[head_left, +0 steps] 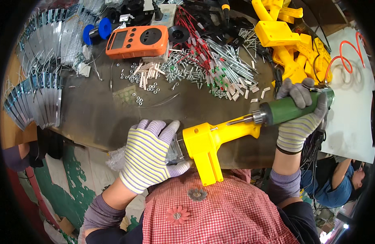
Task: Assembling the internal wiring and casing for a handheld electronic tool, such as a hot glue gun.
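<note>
The left hand (148,152) in a striped knit glove clamps the yellow plastic gun-shaped housing (214,140) at the tabletop (114,118) edge. The right hand (301,116) is closed around the green electric screwdriver (283,110), its bit on the housing. If the bit slips, it may scratch the plastic or jump towards the left hand.

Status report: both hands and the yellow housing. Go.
Left hand clamps yellow housing at bench edge. Right hand grips green power screwdriver, bit on the housing. Loose screws lie behind, clear of the work.
</note>
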Demonstrator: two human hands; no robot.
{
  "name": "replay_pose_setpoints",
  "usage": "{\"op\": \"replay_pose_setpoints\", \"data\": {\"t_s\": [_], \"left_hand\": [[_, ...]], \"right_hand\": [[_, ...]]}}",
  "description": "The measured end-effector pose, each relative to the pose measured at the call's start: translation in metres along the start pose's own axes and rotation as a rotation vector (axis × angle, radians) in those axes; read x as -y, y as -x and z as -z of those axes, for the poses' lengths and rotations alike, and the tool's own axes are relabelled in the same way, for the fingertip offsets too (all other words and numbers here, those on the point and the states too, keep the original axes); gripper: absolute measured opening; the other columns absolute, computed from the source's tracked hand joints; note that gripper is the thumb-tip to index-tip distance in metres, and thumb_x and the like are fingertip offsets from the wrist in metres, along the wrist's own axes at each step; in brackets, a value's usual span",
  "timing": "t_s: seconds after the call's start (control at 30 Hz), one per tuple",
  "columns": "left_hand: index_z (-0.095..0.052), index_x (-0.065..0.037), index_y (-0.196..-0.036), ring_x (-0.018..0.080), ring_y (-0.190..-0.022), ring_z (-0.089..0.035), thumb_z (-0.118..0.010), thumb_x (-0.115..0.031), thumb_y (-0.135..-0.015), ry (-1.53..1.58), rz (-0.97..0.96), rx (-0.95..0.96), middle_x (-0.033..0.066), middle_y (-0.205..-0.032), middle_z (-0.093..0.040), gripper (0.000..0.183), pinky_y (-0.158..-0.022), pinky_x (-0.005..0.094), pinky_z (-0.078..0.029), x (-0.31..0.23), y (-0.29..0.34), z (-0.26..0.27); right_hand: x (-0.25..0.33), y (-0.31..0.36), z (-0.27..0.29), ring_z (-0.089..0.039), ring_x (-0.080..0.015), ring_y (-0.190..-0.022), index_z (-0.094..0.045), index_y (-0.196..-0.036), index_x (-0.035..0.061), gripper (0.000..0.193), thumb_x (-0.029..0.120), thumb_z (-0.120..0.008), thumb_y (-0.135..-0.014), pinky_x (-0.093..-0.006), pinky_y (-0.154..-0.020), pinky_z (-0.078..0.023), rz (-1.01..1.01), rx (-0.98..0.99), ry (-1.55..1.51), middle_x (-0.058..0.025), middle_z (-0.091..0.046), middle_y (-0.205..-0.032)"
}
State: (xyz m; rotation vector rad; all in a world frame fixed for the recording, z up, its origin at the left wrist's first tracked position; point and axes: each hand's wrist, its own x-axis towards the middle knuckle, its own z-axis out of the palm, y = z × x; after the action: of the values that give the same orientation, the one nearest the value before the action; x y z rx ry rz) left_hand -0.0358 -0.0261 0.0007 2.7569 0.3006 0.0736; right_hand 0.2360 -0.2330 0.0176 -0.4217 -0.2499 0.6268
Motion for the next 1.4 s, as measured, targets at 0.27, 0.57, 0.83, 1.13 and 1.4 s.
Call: {"op": "replay_pose_setpoints", "data": {"t_s": [0.27, 0.57, 0.83, 1.13, 1.4], "left_hand": [[-0.064, -0.002, -0.125, 0.0360, -0.092, -0.058, -0.071, -0.069, -0.065, 0.007, -0.023, -0.002, 0.0164, -0.103, -0.062, 0.090, -0.083, 0.0504, -0.046, 0.001, -0.003, -0.001], [-0.064, -0.002, -0.122, 0.0355, -0.089, -0.059, -0.072, -0.068, -0.065, 0.032, -0.020, 0.018, 0.0156, -0.100, -0.063, 0.088, -0.079, 0.0495, -0.048, 0.002, -0.005, 0.004], [-0.066, 0.001, -0.117, 0.0351, -0.089, -0.058, -0.074, -0.065, -0.060, 0.103, -0.004, 0.036, 0.0171, -0.099, -0.061, 0.087, -0.082, 0.0485, -0.045, 0.004, -0.005, 0.003], [-0.063, 0.004, -0.116, 0.0357, -0.086, -0.059, -0.076, -0.059, -0.063, 0.125, -0.114, -0.049, 0.0173, -0.097, -0.061, 0.083, -0.078, 0.0484, -0.047, 0.008, -0.008, -0.006], [-0.060, 0.009, -0.124, 0.0392, -0.102, -0.061, -0.071, -0.059, -0.072, 0.134, -0.077, 0.091, 0.0229, -0.109, -0.065, 0.086, -0.088, 0.0494, -0.048, 0.004, -0.010, 0.003]], "right_hand": [[-0.012, -0.004, -0.003, -0.043, -0.0105, -0.058, -0.062, -0.105, 0.0051, 0.034, 0.036, -0.068, -0.092, -0.0438, -0.110, -0.041, -0.062, 0.013, -0.030, 0.0048, -0.042, -0.064], [-0.011, -0.005, -0.004, -0.041, -0.0100, -0.057, -0.061, -0.102, 0.0044, 0.032, 0.034, -0.067, -0.092, -0.0417, -0.110, -0.041, -0.103, 0.039, -0.046, 0.0051, -0.040, -0.064], [-0.015, -0.005, -0.010, -0.040, -0.0097, -0.056, -0.059, -0.101, 0.0049, 0.030, 0.032, -0.067, -0.091, -0.0392, -0.108, -0.043, -0.104, -0.012, -0.019, 0.0056, -0.040, -0.063], [-0.035, 0.001, -0.008, -0.039, -0.0089, -0.053, -0.061, -0.098, 0.0057, 0.028, 0.032, -0.066, -0.091, -0.0363, -0.103, -0.045, -0.090, 0.035, -0.059, 0.0063, -0.040, -0.061], [-0.038, -0.001, -0.005, -0.039, -0.0089, -0.054, -0.062, -0.100, 0.0039, 0.026, 0.029, -0.063, -0.092, -0.0378, -0.107, -0.044, -0.082, 0.080, -0.062, 0.0058, -0.040, -0.062]]}}
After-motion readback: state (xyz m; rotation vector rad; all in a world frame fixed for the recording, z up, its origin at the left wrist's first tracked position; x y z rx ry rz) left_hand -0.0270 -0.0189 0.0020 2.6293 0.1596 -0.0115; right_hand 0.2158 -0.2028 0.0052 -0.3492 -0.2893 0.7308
